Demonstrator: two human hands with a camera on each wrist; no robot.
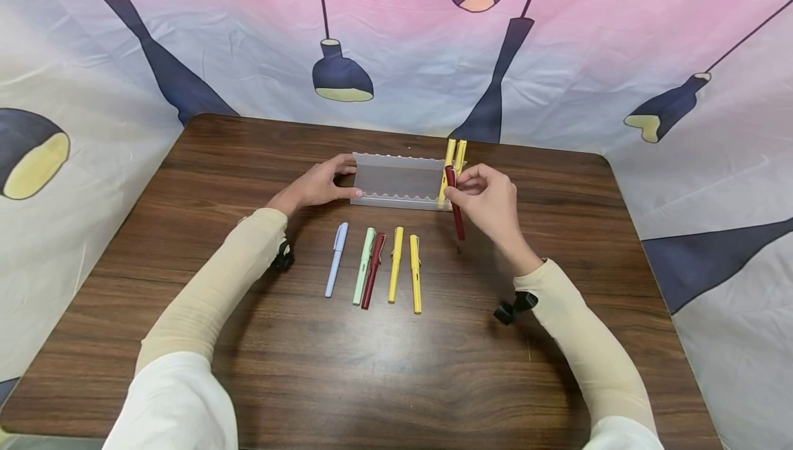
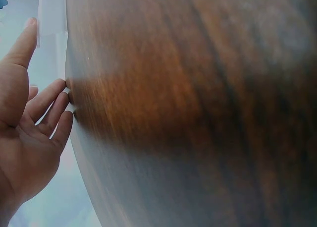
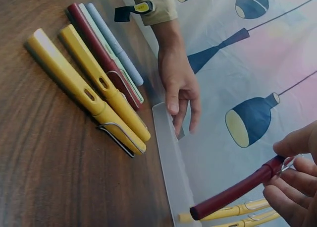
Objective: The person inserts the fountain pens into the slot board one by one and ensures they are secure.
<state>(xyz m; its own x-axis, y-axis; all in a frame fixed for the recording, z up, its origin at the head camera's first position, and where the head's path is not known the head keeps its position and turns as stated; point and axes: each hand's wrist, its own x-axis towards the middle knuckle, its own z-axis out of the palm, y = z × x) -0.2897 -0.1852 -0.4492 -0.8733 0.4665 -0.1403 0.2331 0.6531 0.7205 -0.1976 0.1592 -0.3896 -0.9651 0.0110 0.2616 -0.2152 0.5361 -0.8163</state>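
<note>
My right hand [image 1: 492,202] pinches a dark red pen [image 1: 457,212] near its clip end, over the right end of a clear plastic pen tray [image 1: 396,201] with scalloped edges. Two yellow pens [image 1: 461,154] lie side by side in that end, partly behind the held pen. At the tray's left end is my left hand [image 1: 319,183], its thumb touching the front corner. In the left wrist view, the left hand [image 2: 37,123] has fairly straight fingers, with several fingertips on the tabletop. The right wrist view shows the red pen [image 3: 237,191] tilted, clear of the tray's edge.
In front of the tray, a row of pens lies on the wooden table [image 1: 372,374]: light blue [image 1: 336,261], pale green [image 1: 364,268], dark red [image 1: 374,271], and two yellow, one left [image 1: 396,264] and one right [image 1: 416,274]. A lamp-patterned cloth [image 1: 396,37] hangs behind.
</note>
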